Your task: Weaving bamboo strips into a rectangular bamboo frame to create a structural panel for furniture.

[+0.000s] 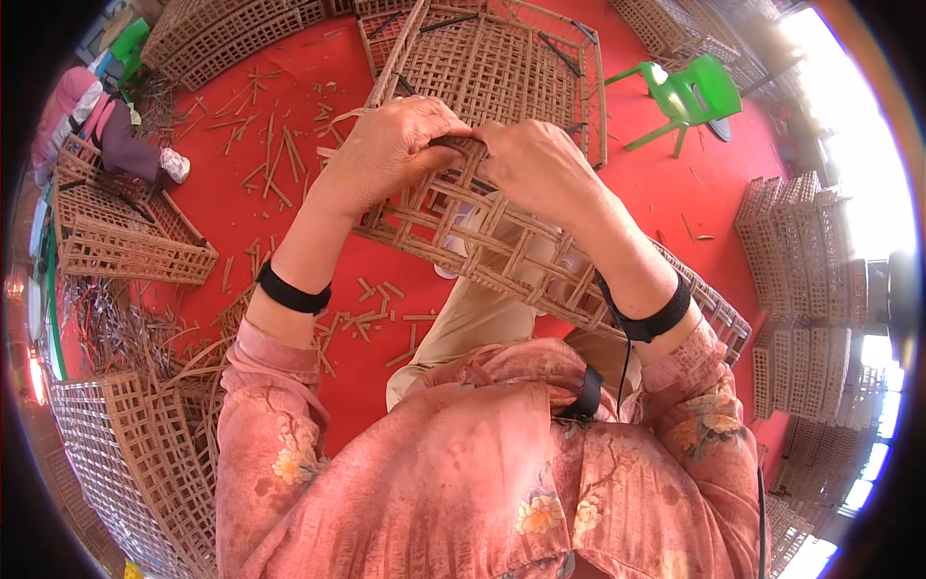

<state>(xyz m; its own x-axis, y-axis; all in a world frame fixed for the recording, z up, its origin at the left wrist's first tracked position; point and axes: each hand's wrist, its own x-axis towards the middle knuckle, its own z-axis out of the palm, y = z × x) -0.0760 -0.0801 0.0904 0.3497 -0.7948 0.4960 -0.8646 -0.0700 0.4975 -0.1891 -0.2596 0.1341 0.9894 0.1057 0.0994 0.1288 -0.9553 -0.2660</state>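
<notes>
Above my lap stands an open-weave brown basket (521, 253), its latticed side tilted toward me. At the upper edge of that side, my left hand (394, 145) has its fingers bent round the brown rim. Close against it, my right hand (542, 172) pinches the same rim, with the fingertips of both hands almost touching. A loose flat end of strip sticks out beside my left wrist. Beyond my hands spreads a broad woven panel (482, 72) with black ties at its corners; I cannot tell whether it joins the part I hold.
Cut strip pieces (280, 159) litter the red floor (357, 386). A green chair (687, 96) stands at the far right. Stacked baskets (796, 246) line the right side. At left, another person (125, 140) sits by a basket (130, 227); nearer is a large basket (135, 434) beside piled strips.
</notes>
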